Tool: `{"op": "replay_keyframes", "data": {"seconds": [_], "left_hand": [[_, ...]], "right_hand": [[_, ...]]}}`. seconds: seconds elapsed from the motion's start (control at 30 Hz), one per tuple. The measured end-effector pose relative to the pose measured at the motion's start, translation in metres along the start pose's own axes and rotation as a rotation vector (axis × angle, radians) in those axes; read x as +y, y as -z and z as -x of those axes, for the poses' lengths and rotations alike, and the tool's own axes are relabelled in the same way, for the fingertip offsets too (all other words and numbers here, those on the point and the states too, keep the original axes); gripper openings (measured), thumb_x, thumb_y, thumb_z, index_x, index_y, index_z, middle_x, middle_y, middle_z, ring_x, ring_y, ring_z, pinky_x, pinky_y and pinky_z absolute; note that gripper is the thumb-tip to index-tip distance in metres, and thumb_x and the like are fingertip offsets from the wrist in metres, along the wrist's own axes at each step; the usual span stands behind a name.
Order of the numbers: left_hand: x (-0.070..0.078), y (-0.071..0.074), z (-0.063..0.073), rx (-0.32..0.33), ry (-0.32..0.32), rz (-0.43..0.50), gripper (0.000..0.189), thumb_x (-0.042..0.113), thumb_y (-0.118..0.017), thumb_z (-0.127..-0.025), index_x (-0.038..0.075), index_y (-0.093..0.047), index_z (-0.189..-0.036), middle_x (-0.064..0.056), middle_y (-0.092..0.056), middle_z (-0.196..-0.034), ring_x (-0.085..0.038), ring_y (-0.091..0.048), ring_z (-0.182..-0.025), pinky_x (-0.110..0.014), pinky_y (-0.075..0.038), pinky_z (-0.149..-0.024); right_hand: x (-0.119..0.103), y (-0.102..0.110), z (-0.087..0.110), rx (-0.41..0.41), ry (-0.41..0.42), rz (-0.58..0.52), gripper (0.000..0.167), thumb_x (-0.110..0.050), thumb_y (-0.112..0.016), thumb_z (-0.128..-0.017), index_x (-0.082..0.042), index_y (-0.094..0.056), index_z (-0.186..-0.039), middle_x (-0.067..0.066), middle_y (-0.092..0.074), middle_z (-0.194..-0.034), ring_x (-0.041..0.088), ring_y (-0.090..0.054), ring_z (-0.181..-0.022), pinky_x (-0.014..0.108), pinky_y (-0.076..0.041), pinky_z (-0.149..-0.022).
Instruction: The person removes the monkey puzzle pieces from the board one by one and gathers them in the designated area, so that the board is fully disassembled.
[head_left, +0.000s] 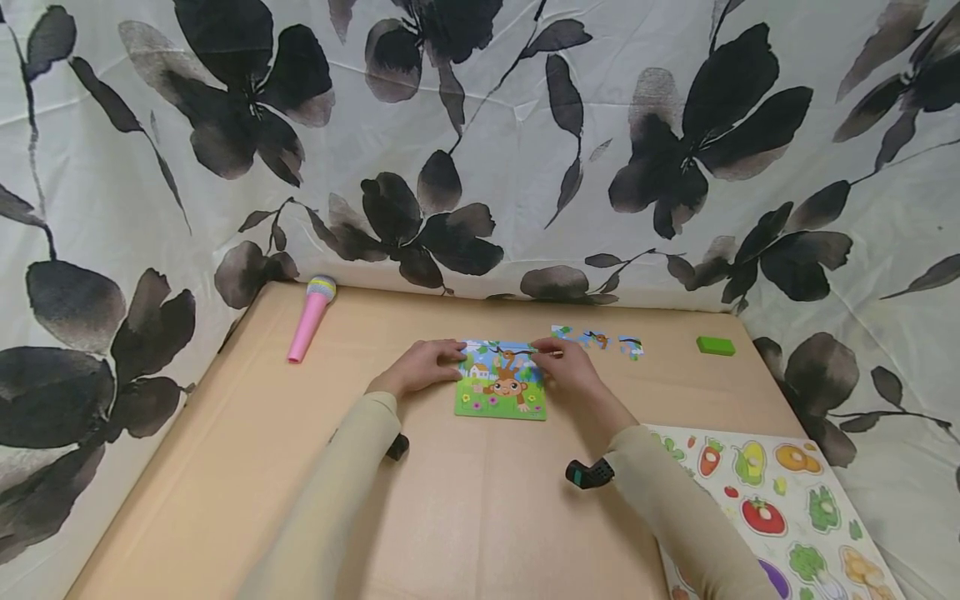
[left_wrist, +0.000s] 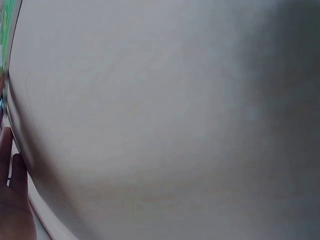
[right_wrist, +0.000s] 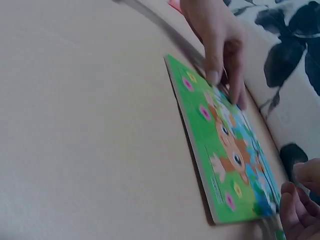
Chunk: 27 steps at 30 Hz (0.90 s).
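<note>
A jigsaw puzzle board with a cartoon monkey, flowers and green grass lies flat on the tan table. My left hand rests at its upper left corner, thumb and fingers touching the edge, also visible in the right wrist view. At the upper right corner is my right hand, its fingers bent close to the board; whether a piece sits between them is hidden. Just beyond that hand lie loose puzzle pieces. The left wrist view shows mostly table, with my left fingers at its edge.
A pink toy microphone lies at the back left and a green block at the back right. Under my right forearm is a white board with vegetable pictures. Floral cloth rises behind the table.
</note>
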<state>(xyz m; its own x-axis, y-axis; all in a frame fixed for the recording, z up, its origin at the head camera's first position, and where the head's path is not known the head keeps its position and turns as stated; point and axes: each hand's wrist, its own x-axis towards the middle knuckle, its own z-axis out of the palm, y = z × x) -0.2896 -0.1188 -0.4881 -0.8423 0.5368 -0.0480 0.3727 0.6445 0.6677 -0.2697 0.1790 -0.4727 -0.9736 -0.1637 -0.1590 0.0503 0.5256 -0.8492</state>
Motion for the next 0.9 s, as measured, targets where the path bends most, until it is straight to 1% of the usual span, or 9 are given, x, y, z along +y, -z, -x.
{"op": "replay_keyframes", "data": {"seconds": [0.07, 0.13, 0.2, 0.33, 0.57, 0.73, 0.77, 0.9], "left_hand": [[-0.001, 0.000, 0.000, 0.000, 0.001, 0.002, 0.043, 0.023, -0.072, -0.089, 0.006, -0.065, -0.128, -0.003, -0.050, -0.146, -0.023, -0.036, -0.141, -0.041, -0.026, -0.117], [-0.001, 0.000, -0.001, -0.002, 0.004, 0.005, 0.043, 0.023, -0.073, -0.089, 0.007, -0.066, -0.128, -0.003, -0.050, -0.146, -0.022, -0.036, -0.141, -0.040, -0.026, -0.117], [-0.002, 0.000, -0.001, -0.004, 0.005, 0.008, 0.043, 0.023, -0.072, -0.089, 0.007, -0.066, -0.128, -0.003, -0.050, -0.146, -0.022, -0.036, -0.141, -0.041, -0.025, -0.117], [-0.002, 0.001, -0.001, -0.002, 0.005, 0.010, 0.043, 0.023, -0.073, -0.089, 0.007, -0.066, -0.128, -0.003, -0.050, -0.146, -0.023, -0.036, -0.141, -0.041, -0.025, -0.117], [-0.001, 0.000, 0.000, 0.001, 0.015, 0.018, 0.043, 0.023, -0.073, -0.089, 0.007, -0.065, -0.129, -0.002, -0.049, -0.147, -0.022, -0.036, -0.141, -0.040, -0.026, -0.117], [-0.002, 0.000, 0.000, -0.001, 0.024, 0.018, 0.043, 0.023, -0.073, -0.089, 0.008, -0.066, -0.128, 0.000, -0.049, -0.147, -0.020, -0.036, -0.141, -0.038, -0.025, -0.118], [-0.002, 0.000, 0.000, 0.000, 0.018, 0.013, 0.042, 0.023, -0.073, -0.089, 0.007, -0.066, -0.128, -0.001, -0.050, -0.146, -0.020, -0.036, -0.141, -0.039, -0.026, -0.117], [-0.003, 0.000, -0.001, -0.001, 0.014, 0.004, 0.043, 0.024, -0.073, -0.089, 0.008, -0.066, -0.128, -0.001, -0.050, -0.146, -0.019, -0.036, -0.141, -0.038, -0.025, -0.118]], "right_hand": [[-0.004, -0.007, 0.000, -0.024, 0.023, -0.014, 0.035, -0.020, -0.060, -0.098, -0.005, -0.061, -0.130, 0.013, -0.060, -0.125, 0.029, -0.058, -0.113, 0.039, -0.051, -0.091], [-0.007, -0.014, 0.000, -0.040, 0.036, -0.039, 0.034, -0.019, -0.061, -0.098, -0.004, -0.061, -0.129, 0.013, -0.061, -0.124, 0.029, -0.058, -0.114, 0.041, -0.050, -0.093], [-0.008, -0.021, -0.001, -0.052, 0.052, -0.046, 0.034, -0.017, -0.062, -0.097, -0.003, -0.062, -0.127, 0.013, -0.062, -0.121, 0.028, -0.060, -0.111, 0.040, -0.051, -0.092], [-0.006, -0.029, -0.003, -0.071, 0.049, -0.033, 0.033, -0.016, -0.064, -0.096, -0.002, -0.063, -0.125, 0.012, -0.065, -0.116, 0.026, -0.063, -0.105, 0.038, -0.053, -0.086], [-0.005, -0.032, -0.003, -0.103, 0.047, -0.003, 0.033, -0.014, -0.064, -0.095, -0.001, -0.063, -0.125, 0.013, -0.066, -0.115, 0.025, -0.063, -0.103, 0.036, -0.053, -0.086], [-0.004, -0.033, -0.003, -0.111, 0.047, 0.024, 0.034, -0.016, -0.066, -0.094, -0.003, -0.063, -0.126, 0.010, -0.066, -0.115, 0.022, -0.064, -0.098, 0.034, -0.053, -0.081], [-0.004, -0.033, -0.003, -0.110, 0.052, 0.034, 0.035, -0.016, -0.066, -0.094, -0.003, -0.063, -0.126, 0.009, -0.066, -0.115, 0.021, -0.064, -0.097, 0.034, -0.053, -0.081], [-0.004, -0.034, -0.002, -0.119, 0.063, 0.056, 0.036, -0.017, -0.069, -0.092, -0.005, -0.064, -0.126, 0.006, -0.069, -0.106, 0.017, -0.065, -0.091, 0.033, -0.053, -0.078]]}}
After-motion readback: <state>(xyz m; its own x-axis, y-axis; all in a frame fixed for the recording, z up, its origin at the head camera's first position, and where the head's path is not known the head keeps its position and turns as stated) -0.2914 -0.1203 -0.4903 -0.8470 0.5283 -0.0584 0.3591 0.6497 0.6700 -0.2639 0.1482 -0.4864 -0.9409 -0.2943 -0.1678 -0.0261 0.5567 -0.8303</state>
